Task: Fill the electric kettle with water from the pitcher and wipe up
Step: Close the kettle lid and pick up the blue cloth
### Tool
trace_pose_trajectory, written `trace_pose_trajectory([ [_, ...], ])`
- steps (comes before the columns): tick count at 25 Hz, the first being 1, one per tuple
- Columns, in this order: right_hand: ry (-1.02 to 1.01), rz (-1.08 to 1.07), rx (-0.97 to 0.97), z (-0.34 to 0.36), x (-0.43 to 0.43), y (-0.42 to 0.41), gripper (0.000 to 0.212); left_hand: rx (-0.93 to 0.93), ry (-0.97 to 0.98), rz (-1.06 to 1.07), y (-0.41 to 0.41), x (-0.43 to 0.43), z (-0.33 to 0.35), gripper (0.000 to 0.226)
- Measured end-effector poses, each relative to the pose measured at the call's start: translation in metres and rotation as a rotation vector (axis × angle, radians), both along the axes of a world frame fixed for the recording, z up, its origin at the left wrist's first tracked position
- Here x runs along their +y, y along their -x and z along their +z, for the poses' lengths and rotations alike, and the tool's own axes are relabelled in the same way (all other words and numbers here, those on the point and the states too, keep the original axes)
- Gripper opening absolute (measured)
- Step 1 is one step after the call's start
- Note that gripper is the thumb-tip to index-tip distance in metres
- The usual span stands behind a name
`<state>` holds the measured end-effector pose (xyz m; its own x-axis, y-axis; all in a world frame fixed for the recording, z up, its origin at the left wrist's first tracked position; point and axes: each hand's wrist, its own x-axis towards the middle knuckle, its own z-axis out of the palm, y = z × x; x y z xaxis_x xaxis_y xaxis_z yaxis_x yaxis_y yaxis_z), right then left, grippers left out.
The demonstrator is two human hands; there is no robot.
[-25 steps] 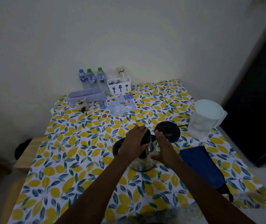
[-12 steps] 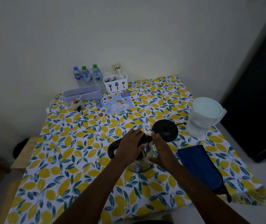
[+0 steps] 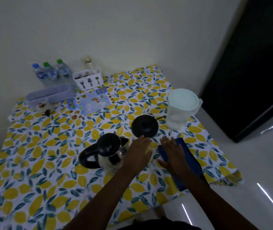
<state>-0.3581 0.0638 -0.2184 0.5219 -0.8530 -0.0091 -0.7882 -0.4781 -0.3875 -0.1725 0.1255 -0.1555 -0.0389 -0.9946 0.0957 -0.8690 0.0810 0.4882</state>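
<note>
Kettle (image 3: 106,151) stands upright on the lemon-print tablecloth (image 3: 37,171), off its round black base (image 3: 145,126), which sits just beyond it to the right with a cord running toward the pitcher (image 3: 181,108); pitcher is far right near the table edge, pale lid on, some water visible low inside as far as the dim light lets me tell. Kettle lid looks down or nearly so, cannot tell for sure, handle points left toward the near side. Left hand (image 3: 138,154) is flat and spread, fingers loose, holding nothing, just right of the kettle body and close to touching it; right hand (image 3: 174,152) also spread and empty, hovering over or resting on the near-left end of the dark blue cloth (image 3: 188,165), which lies folded along the right side. Hands sit side by side, a little apart. Step in hand, my read: setup before pouring, no water transfer under way, wiping not started. Next move likely calls for the kettle lid to be confirmed open, then a reach far right to the pitcher handle, lift and tip its spout over the kettle mouth, other hand steadying the kettle. Bottles (image 3: 51,73), cutlery caddy (image 3: 88,80) and a lilac tray (image 3: 49,95) at the far left are clear of that path
</note>
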Motion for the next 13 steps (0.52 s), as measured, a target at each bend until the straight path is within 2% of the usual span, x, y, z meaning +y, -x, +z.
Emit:
trace_pose_trajectory([
  [2, -0.069, -0.040, 0.076, -0.016, -0.006, 0.019, 0.084, -0.003, -0.121, -0.030, 0.011, -0.009, -0.020, 0.048],
  [7, -0.228, -0.123, 0.306, -0.056, -0.017, 0.049, 0.089, -0.038, -0.330, -0.077, 0.037, -0.025, -0.050, 0.050],
  [10, -0.166, -0.126, 0.291, -0.062, -0.019, 0.055, 0.081, -0.033, -0.359, -0.067, 0.045, -0.032, -0.066, 0.049],
  [13, -0.102, -0.103, 0.252, -0.066, -0.023, 0.056, 0.062, -0.015, -0.358, -0.041, 0.051, -0.033, -0.073, 0.048],
])
